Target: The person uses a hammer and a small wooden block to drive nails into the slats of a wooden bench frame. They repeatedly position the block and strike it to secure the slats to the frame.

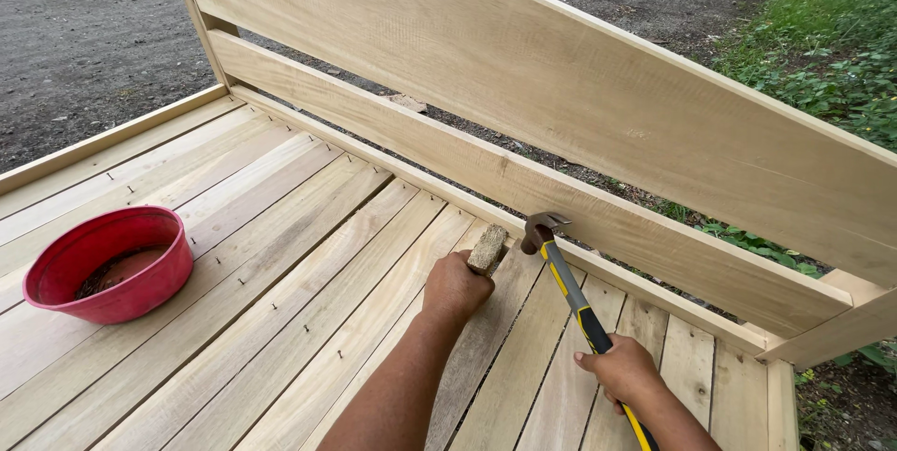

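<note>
My left hand is closed around a short wooden block, which stands on end on the pale bed slats, close to the lower headboard rail. My right hand is wrapped tight on the yellow-and-black handle of a hammer, its head just right of the block's top. A red bowl sits well apart to my left.

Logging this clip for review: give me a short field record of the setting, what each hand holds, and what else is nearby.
setting: outdoors, unfinished wooden bed frame beside a gravel road
left hand: closed around a small wood block set on the slats
right hand: grips a claw hammer, head near the block
headboard: upright behind the slats
nearby: red plastic bowl on the slats, contents unclear
</note>
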### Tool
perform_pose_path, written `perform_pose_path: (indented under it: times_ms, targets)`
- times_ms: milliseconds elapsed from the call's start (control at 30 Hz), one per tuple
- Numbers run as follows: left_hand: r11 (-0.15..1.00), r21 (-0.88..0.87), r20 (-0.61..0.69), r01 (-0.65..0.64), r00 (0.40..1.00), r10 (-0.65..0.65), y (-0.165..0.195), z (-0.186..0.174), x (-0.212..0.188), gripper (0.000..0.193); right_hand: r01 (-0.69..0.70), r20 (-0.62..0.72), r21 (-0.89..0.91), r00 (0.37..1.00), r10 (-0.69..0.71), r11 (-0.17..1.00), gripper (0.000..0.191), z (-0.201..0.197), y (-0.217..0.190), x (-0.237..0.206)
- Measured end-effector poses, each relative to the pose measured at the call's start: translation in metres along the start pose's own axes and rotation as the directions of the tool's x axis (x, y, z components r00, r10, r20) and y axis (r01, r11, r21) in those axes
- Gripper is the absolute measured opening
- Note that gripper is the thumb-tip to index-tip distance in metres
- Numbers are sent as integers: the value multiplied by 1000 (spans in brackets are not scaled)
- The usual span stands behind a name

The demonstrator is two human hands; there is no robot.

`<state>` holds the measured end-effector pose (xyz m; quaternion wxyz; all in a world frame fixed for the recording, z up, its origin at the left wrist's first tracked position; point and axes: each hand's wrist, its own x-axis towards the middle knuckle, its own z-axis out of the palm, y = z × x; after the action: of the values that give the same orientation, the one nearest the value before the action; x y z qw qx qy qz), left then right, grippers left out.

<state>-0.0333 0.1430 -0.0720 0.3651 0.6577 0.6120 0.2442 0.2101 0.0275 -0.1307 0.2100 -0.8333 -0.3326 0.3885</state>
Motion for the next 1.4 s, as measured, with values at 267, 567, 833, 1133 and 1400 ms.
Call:
perform_pose_path:
  times_ms: [267, 567, 833, 1133, 1400]
  targets:
    - [1000, -5, 11, 4, 1000, -4, -1, -2, -2, 26, 78, -104, -17, 991, -79, 997, 32, -6, -32, -14]
    - [999, -14, 35, 52, 998, -51, 5, -7, -5, 29, -83, 118, 87, 990, 72, 993, 28, -8, -4, -5]
    - [998, -45, 32, 42, 999, -41, -1, -8, 1, 30, 77, -63, 163, 996, -68, 984, 28, -12, -33, -20]
    - [999, -27, -23, 23, 999, -23, -7, -1, 12, 30, -134, 134, -18, 982, 135, 991, 26, 8, 20, 20]
    - [1000, -15, -58, -10, 998, 9, -13, 12, 12, 28, -193, 151, 32, 971, 186, 981, 25, 50, 46, -18]
